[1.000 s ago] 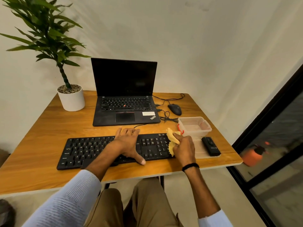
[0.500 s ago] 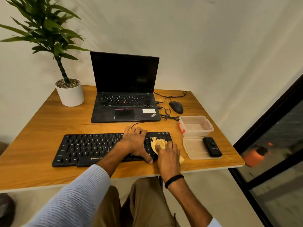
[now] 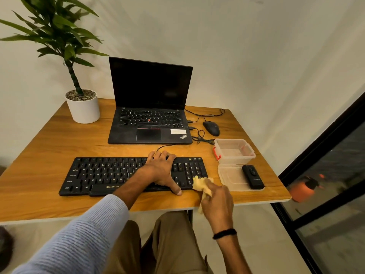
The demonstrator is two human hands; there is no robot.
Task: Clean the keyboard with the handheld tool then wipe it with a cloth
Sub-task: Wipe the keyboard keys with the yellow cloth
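Keyboard (image 3: 110, 175), black: lies across the near part of the wooden tabletop (image 3: 49, 147), in front of the laptop (image 3: 150, 115).
Left hand (image 3: 161, 171): laid flat on the right-of-middle keys, fingers fairly straight and reaching the far edge, thumb at the near edge, holding nothing.
Right hand (image 3: 216, 202): fingers curled round a crumpled yellow cloth (image 3: 200, 183), which touches the keyboard's near right corner.
Handheld tool (image 3: 252, 177), black: rests on a clear lid (image 3: 229, 177) just right of the keyboard, near a clear tub (image 3: 234, 151).
Also: mouse (image 3: 211, 128); potted plant (image 3: 83, 107), far left.
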